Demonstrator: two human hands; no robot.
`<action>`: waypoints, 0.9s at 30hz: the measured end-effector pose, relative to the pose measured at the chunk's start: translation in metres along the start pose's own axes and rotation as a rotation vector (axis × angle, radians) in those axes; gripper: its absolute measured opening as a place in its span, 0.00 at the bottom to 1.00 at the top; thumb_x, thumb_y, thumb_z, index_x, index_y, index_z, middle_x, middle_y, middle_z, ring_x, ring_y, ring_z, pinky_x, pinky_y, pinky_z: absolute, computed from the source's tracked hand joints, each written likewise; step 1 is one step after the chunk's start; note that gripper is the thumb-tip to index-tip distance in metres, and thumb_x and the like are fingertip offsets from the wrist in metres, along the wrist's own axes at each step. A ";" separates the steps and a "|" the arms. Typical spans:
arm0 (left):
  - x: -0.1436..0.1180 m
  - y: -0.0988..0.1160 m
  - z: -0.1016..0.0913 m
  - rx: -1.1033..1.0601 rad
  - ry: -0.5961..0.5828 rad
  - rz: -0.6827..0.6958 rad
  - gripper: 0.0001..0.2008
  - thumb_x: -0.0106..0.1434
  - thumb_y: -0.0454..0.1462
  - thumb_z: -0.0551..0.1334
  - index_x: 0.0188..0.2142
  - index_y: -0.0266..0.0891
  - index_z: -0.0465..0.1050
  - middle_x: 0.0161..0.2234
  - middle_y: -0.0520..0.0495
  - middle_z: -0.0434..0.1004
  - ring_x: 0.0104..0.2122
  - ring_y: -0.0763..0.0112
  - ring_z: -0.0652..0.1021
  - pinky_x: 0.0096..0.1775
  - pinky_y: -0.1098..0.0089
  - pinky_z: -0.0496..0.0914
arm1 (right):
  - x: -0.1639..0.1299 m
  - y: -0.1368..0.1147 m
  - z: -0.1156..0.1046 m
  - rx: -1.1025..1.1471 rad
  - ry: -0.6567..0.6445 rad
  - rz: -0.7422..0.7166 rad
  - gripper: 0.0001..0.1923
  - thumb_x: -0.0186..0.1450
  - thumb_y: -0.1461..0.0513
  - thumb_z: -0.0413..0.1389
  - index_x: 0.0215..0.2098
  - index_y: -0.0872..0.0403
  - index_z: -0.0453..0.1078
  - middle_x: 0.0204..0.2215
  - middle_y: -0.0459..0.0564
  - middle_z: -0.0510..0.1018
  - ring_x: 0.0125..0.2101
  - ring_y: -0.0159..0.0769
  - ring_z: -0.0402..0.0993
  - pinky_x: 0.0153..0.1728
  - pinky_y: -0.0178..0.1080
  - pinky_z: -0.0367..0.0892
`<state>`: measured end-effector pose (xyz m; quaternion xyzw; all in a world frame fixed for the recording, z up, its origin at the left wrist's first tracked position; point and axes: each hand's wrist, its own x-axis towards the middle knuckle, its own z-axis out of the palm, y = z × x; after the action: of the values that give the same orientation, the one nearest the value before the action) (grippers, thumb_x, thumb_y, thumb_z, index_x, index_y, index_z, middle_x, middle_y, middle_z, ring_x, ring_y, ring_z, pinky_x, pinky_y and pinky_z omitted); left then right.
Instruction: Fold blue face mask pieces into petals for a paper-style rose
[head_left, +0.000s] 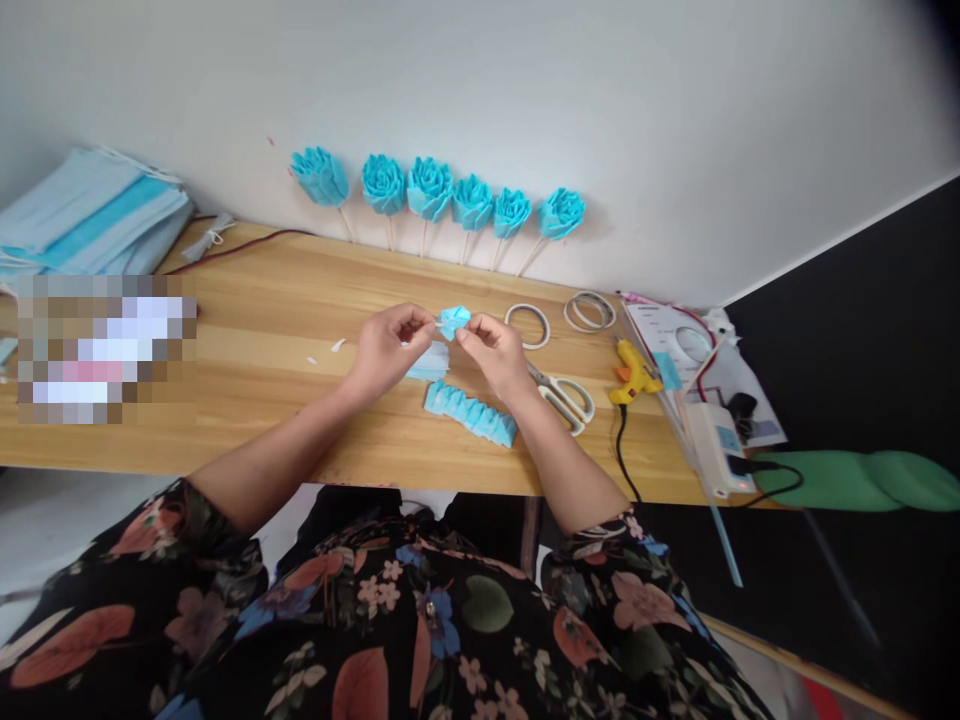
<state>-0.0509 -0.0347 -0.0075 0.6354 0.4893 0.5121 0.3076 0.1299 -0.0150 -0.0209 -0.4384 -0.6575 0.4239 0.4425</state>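
Both hands meet over the middle of the wooden table [300, 300]. My left hand [386, 350] and my right hand [491, 352] pinch a small folded blue piece [453, 320] between their fingertips, held just above the tabletop. A flat pale blue strip [430, 364] hangs or lies under it, by my left hand. A row of folded blue pieces [471, 412] lies on the table just in front of my hands, near my right wrist.
Several blue rolled flowers on sticks [430, 190] lean against the white wall. Tape rolls [528, 325], scissors [564, 397], a yellow glue gun [634, 375] and a power strip [718, 450] lie to the right. A stack of blue masks [90, 215] sits far left.
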 end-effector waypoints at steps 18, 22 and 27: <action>0.021 0.004 -0.091 0.281 0.102 -0.030 0.03 0.57 0.35 0.66 0.27 0.41 0.74 0.23 0.51 0.70 0.25 0.70 0.68 0.30 0.68 0.59 | 0.004 -0.001 -0.005 0.120 0.064 0.035 0.14 0.59 0.51 0.61 0.25 0.52 0.66 0.24 0.42 0.71 0.31 0.31 0.65 0.38 0.38 0.62; -0.001 -0.001 -0.125 0.633 -0.114 -0.170 0.08 0.61 0.39 0.61 0.31 0.41 0.78 0.29 0.48 0.78 0.30 0.65 0.73 0.32 0.67 0.61 | 0.003 0.001 -0.001 0.138 0.041 -0.002 0.13 0.59 0.53 0.60 0.24 0.52 0.66 0.23 0.42 0.71 0.29 0.30 0.66 0.37 0.37 0.63; -0.015 -0.036 -0.132 0.654 -0.164 -0.281 0.13 0.62 0.44 0.59 0.29 0.40 0.77 0.30 0.46 0.79 0.30 0.65 0.74 0.32 0.67 0.62 | 0.002 0.000 0.001 0.142 -0.006 -0.014 0.12 0.59 0.54 0.61 0.24 0.52 0.68 0.24 0.43 0.74 0.29 0.31 0.68 0.38 0.38 0.65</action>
<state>-0.1878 -0.0515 -0.0066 0.6657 0.6834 0.2287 0.1934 0.1281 -0.0139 -0.0205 -0.4000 -0.6301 0.4676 0.4737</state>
